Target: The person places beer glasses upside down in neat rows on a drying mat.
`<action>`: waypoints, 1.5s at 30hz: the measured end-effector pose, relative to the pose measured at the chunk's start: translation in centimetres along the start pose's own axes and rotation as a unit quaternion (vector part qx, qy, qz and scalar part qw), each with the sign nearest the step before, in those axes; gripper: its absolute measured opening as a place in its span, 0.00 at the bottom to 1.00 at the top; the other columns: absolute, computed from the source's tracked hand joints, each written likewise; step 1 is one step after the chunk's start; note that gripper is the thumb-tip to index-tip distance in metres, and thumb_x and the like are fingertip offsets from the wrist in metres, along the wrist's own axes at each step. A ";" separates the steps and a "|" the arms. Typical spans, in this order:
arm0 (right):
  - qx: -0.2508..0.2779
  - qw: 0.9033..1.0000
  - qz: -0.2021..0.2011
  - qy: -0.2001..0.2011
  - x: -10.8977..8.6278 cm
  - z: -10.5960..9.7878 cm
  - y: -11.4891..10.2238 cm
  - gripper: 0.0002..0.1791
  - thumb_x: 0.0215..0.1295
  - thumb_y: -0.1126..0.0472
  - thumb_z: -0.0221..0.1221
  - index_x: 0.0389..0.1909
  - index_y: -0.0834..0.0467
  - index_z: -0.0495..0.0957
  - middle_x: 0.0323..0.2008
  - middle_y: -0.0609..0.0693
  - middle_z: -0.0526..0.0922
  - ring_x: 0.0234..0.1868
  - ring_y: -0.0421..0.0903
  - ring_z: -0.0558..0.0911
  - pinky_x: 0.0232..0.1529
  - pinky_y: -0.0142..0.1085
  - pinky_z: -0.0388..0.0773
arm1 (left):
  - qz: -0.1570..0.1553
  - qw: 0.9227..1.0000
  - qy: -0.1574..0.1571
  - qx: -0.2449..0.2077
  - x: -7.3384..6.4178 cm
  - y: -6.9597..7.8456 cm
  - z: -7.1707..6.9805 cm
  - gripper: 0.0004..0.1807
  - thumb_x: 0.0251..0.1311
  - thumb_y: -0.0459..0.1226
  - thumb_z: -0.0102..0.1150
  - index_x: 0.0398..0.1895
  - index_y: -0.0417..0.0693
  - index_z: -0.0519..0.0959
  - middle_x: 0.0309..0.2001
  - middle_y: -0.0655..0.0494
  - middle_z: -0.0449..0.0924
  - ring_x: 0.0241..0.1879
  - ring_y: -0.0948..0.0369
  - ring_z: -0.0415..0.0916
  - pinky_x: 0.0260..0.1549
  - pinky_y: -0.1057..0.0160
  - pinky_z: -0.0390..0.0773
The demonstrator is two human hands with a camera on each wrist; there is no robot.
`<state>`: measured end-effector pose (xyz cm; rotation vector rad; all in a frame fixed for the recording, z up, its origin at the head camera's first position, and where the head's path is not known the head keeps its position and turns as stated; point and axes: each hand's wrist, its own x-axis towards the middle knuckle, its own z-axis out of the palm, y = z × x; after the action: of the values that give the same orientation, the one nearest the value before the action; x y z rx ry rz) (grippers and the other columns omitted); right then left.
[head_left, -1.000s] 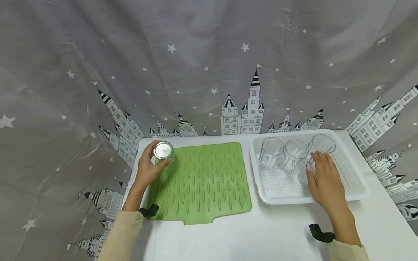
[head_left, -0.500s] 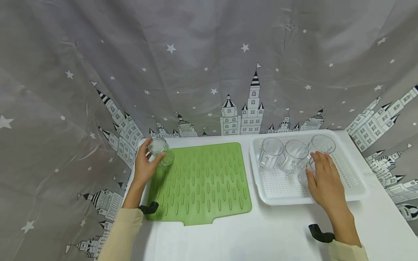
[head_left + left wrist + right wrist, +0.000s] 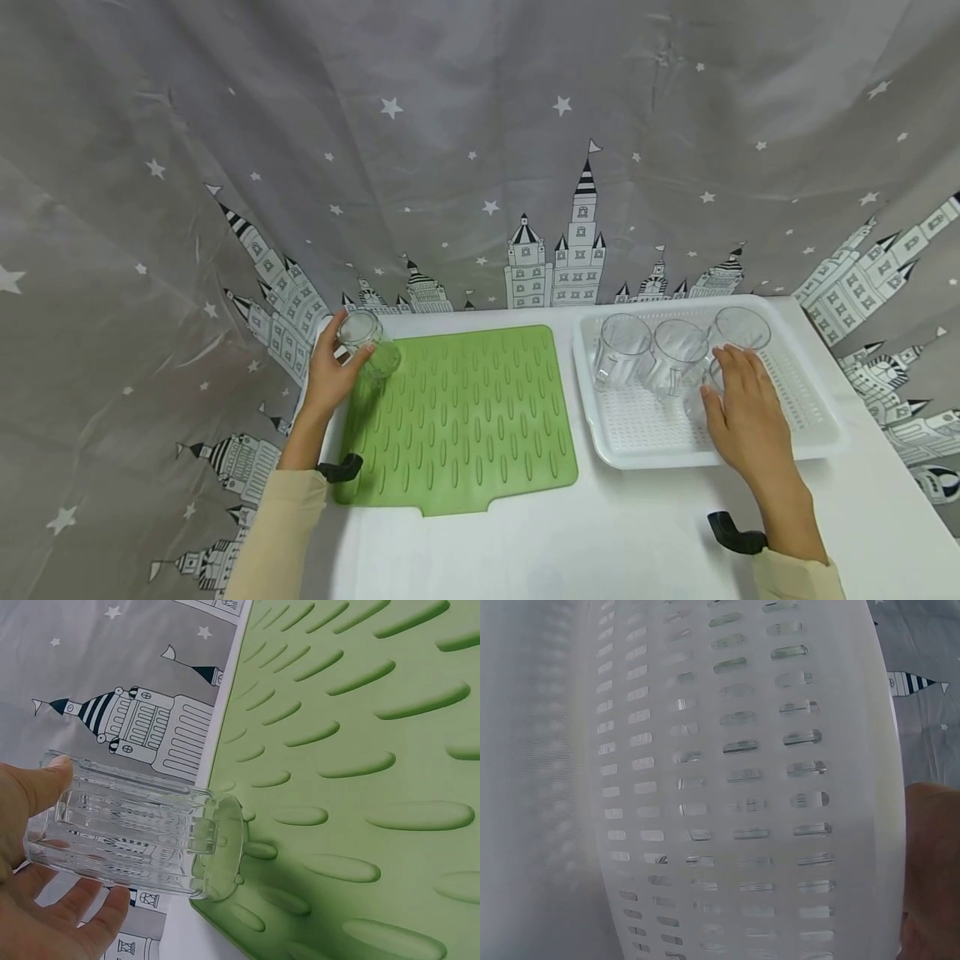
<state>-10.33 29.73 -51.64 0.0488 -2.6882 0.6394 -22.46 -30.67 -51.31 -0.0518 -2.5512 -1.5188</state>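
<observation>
My left hand (image 3: 328, 375) holds a clear glass mug (image 3: 360, 329) by its base end, over the back left corner of the green drying mat (image 3: 465, 417). The mug is upside down and its rim meets the ridged mat; in the left wrist view its handle (image 3: 135, 817) faces the camera. My right hand (image 3: 750, 417) rests over another glass mug (image 3: 697, 407) in the white basket (image 3: 660, 462), fingers fairly straight and much of that mug hidden. In the right wrist view the slotted basket wall (image 3: 705, 772) hides most of the right hand.
Three more glass mugs (image 3: 624, 350) stand upright along the back of the basket, at the right of the white table (image 3: 555, 542). A grey curtain (image 3: 450, 150) printed with castles and stars hangs behind the table and along its sides.
The left hand and its mug have moved slightly left and back, and the mug's base has tilted left. The right hand has stayed over the basket.
</observation>
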 end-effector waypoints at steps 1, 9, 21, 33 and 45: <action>0.000 1.000 0.001 -0.002 0.0 0.0 0.0 0.33 0.78 0.63 0.57 0.79 0.68 0.62 0.77 0.72 0.65 0.85 0.69 0.56 0.87 0.63 0.50 | -0.001 1.000 0.000 -0.001 0.0 0.0 0.0 0.47 0.75 0.34 0.65 0.89 0.49 0.49 0.88 0.41 0.48 0.83 0.31 0.55 0.79 0.30 0.64; -0.001 1.000 0.002 -0.013 -0.3 0.0 0.1 0.34 0.79 0.62 0.56 0.80 0.68 0.60 0.78 0.72 0.64 0.85 0.68 0.54 0.89 0.59 0.45 | -0.025 0.999 0.008 -0.029 -0.5 -0.6 0.3 0.49 0.74 0.37 0.67 0.89 0.49 0.47 0.86 0.39 0.51 0.84 0.35 0.55 0.81 0.33 0.62; -0.003 1.000 -0.013 -0.023 -0.2 0.2 -0.1 0.35 0.77 0.65 0.57 0.81 0.68 0.59 0.79 0.72 0.62 0.84 0.70 0.54 0.90 0.59 0.44 | -0.068 0.995 0.044 -0.050 -5.8 -4.2 1.7 0.61 0.68 0.36 0.72 0.90 0.52 0.37 0.86 0.37 0.51 0.86 0.38 0.49 0.87 0.40 0.54; 0.000 0.999 -0.028 -0.022 -0.1 0.0 0.2 0.35 0.75 0.66 0.56 0.80 0.68 0.59 0.78 0.73 0.62 0.82 0.73 0.54 0.88 0.64 0.46 | -0.047 0.994 0.013 0.100 -10.6 -6.0 3.0 0.50 0.63 0.44 0.77 0.83 0.41 0.61 0.81 0.33 0.59 0.82 0.34 0.54 0.79 0.26 0.55; 0.046 0.999 0.016 -0.005 -0.3 -0.2 0.4 0.43 0.73 0.62 0.61 0.83 0.69 0.54 0.80 0.76 0.54 0.82 0.78 0.49 0.83 0.73 0.45 | 0.008 0.982 -0.024 0.187 -10.7 -6.2 3.9 0.40 0.60 0.44 0.79 0.74 0.40 0.75 0.80 0.32 0.62 0.84 0.31 0.46 0.77 0.22 0.52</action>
<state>-9.99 30.22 -51.75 0.0331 -2.6723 0.7759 -13.18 -29.59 -60.26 -0.0612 -2.8191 -1.0205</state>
